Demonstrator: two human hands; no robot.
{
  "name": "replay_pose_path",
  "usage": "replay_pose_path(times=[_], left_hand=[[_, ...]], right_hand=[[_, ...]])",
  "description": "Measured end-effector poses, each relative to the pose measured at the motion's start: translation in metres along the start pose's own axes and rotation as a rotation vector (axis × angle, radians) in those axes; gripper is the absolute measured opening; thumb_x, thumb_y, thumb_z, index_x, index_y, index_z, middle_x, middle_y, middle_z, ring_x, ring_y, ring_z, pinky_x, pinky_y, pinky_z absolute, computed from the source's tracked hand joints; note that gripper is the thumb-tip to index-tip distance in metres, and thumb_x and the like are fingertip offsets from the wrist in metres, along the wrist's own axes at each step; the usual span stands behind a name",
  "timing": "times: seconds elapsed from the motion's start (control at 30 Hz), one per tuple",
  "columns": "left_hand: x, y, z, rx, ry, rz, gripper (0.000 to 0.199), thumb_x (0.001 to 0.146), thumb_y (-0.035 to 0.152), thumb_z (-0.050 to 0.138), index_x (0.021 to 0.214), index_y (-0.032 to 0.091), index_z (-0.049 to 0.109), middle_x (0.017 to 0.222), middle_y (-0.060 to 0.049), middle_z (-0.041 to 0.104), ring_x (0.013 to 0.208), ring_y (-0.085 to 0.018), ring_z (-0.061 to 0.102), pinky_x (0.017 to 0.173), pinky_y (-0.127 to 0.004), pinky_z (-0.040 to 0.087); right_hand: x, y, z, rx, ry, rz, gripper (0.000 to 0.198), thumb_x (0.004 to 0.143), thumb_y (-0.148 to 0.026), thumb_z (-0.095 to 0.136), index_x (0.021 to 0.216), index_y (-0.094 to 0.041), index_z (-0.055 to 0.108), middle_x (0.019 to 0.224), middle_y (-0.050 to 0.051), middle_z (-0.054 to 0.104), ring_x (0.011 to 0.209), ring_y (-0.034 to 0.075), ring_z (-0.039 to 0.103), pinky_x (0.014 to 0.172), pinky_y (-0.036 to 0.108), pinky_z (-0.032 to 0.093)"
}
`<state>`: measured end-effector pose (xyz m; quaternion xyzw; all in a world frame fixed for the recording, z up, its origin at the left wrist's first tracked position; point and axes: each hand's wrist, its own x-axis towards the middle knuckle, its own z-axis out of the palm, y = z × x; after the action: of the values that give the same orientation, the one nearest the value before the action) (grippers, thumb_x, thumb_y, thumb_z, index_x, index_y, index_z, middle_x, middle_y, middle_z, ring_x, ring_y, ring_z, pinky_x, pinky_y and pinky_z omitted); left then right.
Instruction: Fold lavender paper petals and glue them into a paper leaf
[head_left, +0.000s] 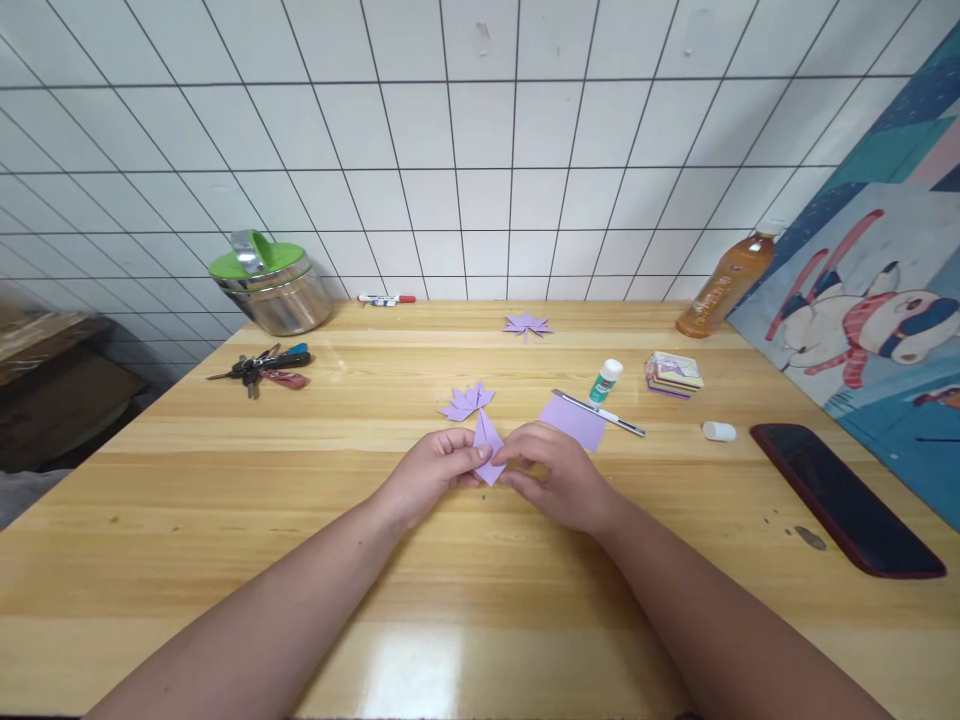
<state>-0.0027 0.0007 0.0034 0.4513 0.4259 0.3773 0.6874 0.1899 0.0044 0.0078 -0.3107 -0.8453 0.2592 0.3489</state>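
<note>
A small piece of purple origami paper [487, 440], folded to a kite shape with a centre crease, is held a little above the table. My left hand [442, 465] grips its left side, thumb on top and fingers beneath. At the right edge, the curled fingers and thumb of my right hand [555, 470] close on the paper; their tips are partly hidden. Just behind lies a fan-like folded purple paper piece [468, 402]. A purple paper sheet [574, 422] sits beyond my right hand, with a pen [600, 412] across it.
An uncapped-looking glue stick [605, 382] stands near a white cap [719, 431]. Farther back are a purple paper leaf [527, 325], markers [386, 299], a paper stack [673, 373] and a bottle [727, 282]. Keys [262, 368] and a steel pot [281, 290] occupy the left, a phone [847, 500] the right.
</note>
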Motion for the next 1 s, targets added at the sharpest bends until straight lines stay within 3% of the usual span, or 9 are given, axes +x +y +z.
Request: replay_pose_path(times=[0.2,0.37,0.53,0.67,0.83,1.0], left_hand=[[-0.001,-0.001,0.002,0.012,-0.024,0.039,0.025,0.072,0.035,0.069,0.079,0.011,0.065,0.073,-0.004,0.064,0.066,-0.011,0.056,0.064,-0.022,0.044],[-0.002,0.002,0.003,0.061,-0.026,0.017,0.036,0.081,0.046,0.055,0.079,0.012,0.064,0.071,-0.006,0.066,0.061,-0.013,0.059,0.058,-0.024,0.044],[-0.003,0.005,0.007,0.22,-0.04,0.047,0.033,0.077,0.045,0.06,0.073,0.012,0.063,0.067,-0.005,0.066,0.058,-0.013,0.058,0.059,-0.025,0.045],[-0.004,0.004,0.01,0.302,-0.023,0.11,0.037,0.082,0.046,0.052,0.072,0.012,0.063,0.065,-0.005,0.064,0.059,-0.013,0.057,0.06,-0.025,0.045],[-0.004,0.001,0.009,0.404,-0.036,0.156,0.033,0.081,0.045,0.054,0.08,0.013,0.064,0.072,-0.004,0.066,0.067,-0.014,0.059,0.066,-0.025,0.044],[-0.004,-0.001,0.008,0.5,0.015,0.175,0.033,0.082,0.043,0.052,0.071,0.014,0.064,0.07,-0.003,0.066,0.067,-0.015,0.059,0.066,-0.025,0.043]], right_hand=[[0.002,0.0,0.002,0.086,0.06,0.079,0.008,0.082,-0.021,0.057,0.084,-0.021,0.064,0.086,0.004,0.064,0.08,0.014,0.058,0.065,0.024,0.048],[0.003,-0.001,0.007,0.132,0.161,0.206,0.005,0.079,-0.021,0.057,0.078,-0.019,0.061,0.077,0.002,0.062,0.072,0.013,0.057,0.053,0.019,0.045],[0.004,-0.003,0.009,0.194,0.228,0.347,0.007,0.078,-0.023,0.056,0.076,-0.018,0.06,0.074,0.001,0.061,0.068,0.012,0.057,0.049,0.018,0.043],[0.005,-0.006,0.01,0.24,0.266,0.446,0.011,0.077,-0.027,0.056,0.073,-0.017,0.06,0.072,0.001,0.063,0.066,0.012,0.057,0.049,0.018,0.042],[0.006,-0.008,0.011,0.253,0.278,0.469,0.011,0.075,-0.027,0.058,0.071,-0.017,0.06,0.071,0.002,0.063,0.066,0.013,0.057,0.05,0.019,0.043],[0.006,-0.009,0.011,0.278,0.275,0.444,0.01,0.075,-0.026,0.058,0.071,-0.017,0.059,0.072,0.002,0.062,0.067,0.012,0.057,0.052,0.019,0.043]])
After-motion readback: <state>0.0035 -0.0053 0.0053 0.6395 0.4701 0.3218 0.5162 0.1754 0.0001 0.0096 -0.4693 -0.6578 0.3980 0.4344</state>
